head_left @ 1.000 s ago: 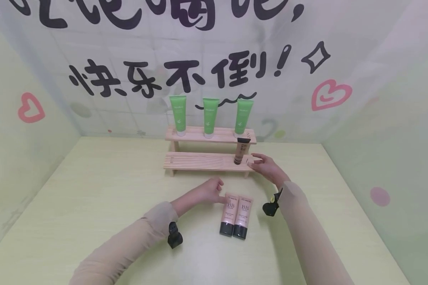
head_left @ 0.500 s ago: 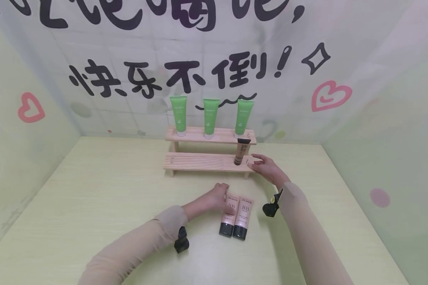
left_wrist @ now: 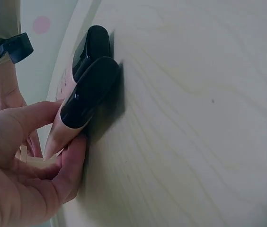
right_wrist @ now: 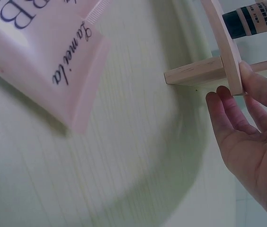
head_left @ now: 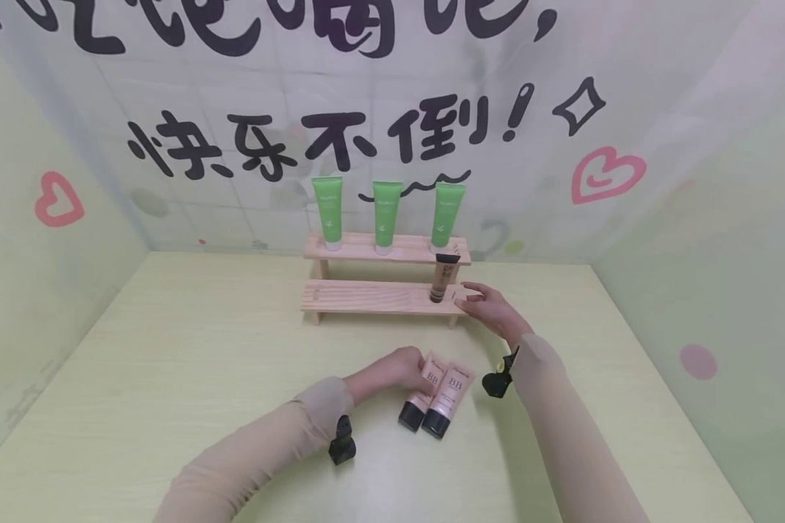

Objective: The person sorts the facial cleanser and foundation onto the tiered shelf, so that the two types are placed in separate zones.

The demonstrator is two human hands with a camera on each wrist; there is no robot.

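Note:
On the table lie two pink BB cream tubes side by side with black caps toward me. My left hand (head_left: 404,369) pinches the left BB cream tube (left_wrist: 60,137) between thumb and fingers. The right BB cream tube (head_left: 453,390) lies against it, both slanted. At the right end of the two-tier wooden rack (head_left: 373,296), my right hand (head_left: 493,311) grips the lower shelf, thumb on top and fingers at its underside. A brown tube (head_left: 443,280) with a dark cap stands on that shelf, close to my right hand.
Three green tubes (head_left: 384,214) stand spaced along the rack's upper shelf. The lower shelf's left part is bare wood. Behind the pale table (head_left: 203,349) rises a wall (head_left: 235,87) with black lettering, and side walls flank it.
My left hand has moved right and slightly toward me, onto the left BB cream tube, and now pinches it. Both tubes have turned, their crimped ends swinging right. The right hand stays put.

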